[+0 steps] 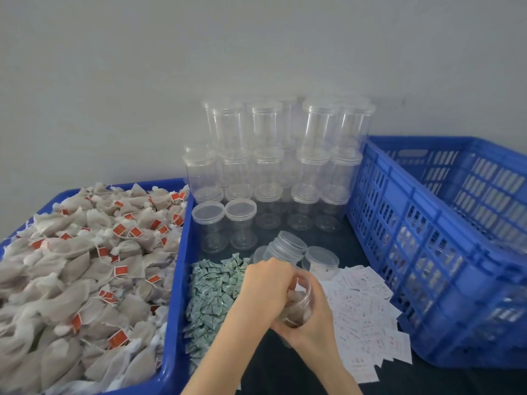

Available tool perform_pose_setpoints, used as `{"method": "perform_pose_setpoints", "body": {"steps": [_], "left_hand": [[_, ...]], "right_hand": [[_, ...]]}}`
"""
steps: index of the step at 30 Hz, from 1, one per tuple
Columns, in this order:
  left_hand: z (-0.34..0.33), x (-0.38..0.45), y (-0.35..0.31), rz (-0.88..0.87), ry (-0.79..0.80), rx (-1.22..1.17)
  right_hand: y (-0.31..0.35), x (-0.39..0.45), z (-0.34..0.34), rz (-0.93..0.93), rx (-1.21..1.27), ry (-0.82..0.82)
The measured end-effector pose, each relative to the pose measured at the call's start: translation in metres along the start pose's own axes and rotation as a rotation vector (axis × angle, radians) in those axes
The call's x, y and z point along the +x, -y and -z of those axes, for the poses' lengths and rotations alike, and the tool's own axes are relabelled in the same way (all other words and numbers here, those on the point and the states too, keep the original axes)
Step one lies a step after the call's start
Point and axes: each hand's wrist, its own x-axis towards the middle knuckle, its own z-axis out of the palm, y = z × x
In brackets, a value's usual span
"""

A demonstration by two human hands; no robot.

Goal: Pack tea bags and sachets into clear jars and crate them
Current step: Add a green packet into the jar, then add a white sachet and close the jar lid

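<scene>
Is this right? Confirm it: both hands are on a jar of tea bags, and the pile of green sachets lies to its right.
Not quite. In the head view the left hand and right hand hold the jar, but the green sachets lie to its left; the white sachets lie right.

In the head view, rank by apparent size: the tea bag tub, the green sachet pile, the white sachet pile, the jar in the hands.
1. Tea bag tub, by far the largest.
2-3. Green sachet pile and white sachet pile: similar spread, both partly hidden by the hands, so unranked.
4. Jar, smallest, mostly covered.
</scene>
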Motion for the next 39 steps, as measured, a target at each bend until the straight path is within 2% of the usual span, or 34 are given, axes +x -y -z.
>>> {"method": "perform_pose_setpoints", "body": {"steps": [3, 6, 10, 12, 14, 18, 21, 29, 32, 35, 39], "left_hand": [[-0.001, 0.006, -0.005, -0.076, -0.035, -0.002], [0.000, 0.013, -0.010, -0.120, -0.128, -0.203], [-0.009, 0.038, -0.008, 0.057, -0.379, -0.554], [-0.024, 0.052, -0.008, 0.107, -0.318, -0.446], [-0.045, 0.062, -0.017, 0.059, -0.137, -0.298], [-0.083, 0.065, -0.040, -0.046, 0.122, -0.263], [-0.098, 0.066, -0.045, -0.024, 0.115, -0.342], [-0.098, 0.074, -0.035, -0.012, 0.019, -0.301], [-0.090, 0.073, -0.025, -0.033, 0.010, -0.374], [-0.067, 0.071, -0.015, -0.037, -0.097, -0.484], [-0.022, 0.068, -0.007, 0.046, -0.432, -0.693]], "right_hand": [[0.001, -0.001, 0.008, -0.006, 0.041, -0.023], [0.003, -0.001, 0.020, -0.048, 0.061, -0.064], [0.004, 0.000, 0.044, -0.082, 0.056, -0.147], [0.004, 0.002, 0.056, -0.077, 0.018, -0.182], [0.004, 0.004, 0.065, -0.062, -0.008, -0.212], [0.002, 0.009, 0.075, -0.057, -0.028, -0.235], [0.000, 0.014, 0.078, -0.048, -0.039, -0.236], [-0.005, 0.024, 0.078, -0.070, -0.016, -0.234], [-0.006, 0.025, 0.079, -0.079, -0.025, -0.241], [-0.009, 0.027, 0.082, -0.090, -0.031, -0.245], [-0.015, 0.030, 0.084, -0.140, -0.010, -0.219]]}}
